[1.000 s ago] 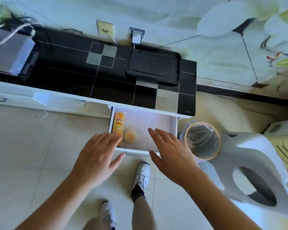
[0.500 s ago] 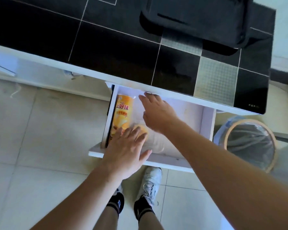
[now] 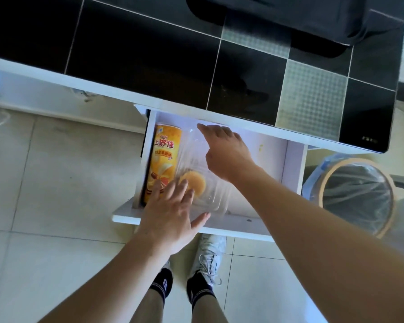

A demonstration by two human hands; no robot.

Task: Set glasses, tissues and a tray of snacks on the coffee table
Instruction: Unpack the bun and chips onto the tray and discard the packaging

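Observation:
A white drawer (image 3: pixel 292 157) stands pulled out under the black tiled cabinet top. Inside at the left lies an orange can of potato chips (image 3: pixel 165 152). Beside it rests a clear plastic package (image 3: pixel 216 197) holding a round yellow cake (image 3: pixel 195 183). My left hand (image 3: pixel 170 217) hovers with fingers spread over the drawer's front edge, its fingertips above the can's end and the cake. My right hand (image 3: pixel 224 150) reaches deep into the drawer, fingers on the far part of the clear package. A black tray (image 3: pixel 289 15) sits on the cabinet top.
A round waste bin (image 3: pixel 357 194) lined with a plastic bag stands on the floor right of the drawer. My two feet in white sneakers (image 3: pixel 208 252) are below the drawer front. Pale floor tiles spread to the left.
The view has closed in on the drawer. Both hands went from hovering before the drawer to reaching inside; the right hand now lies further back on the clear package.

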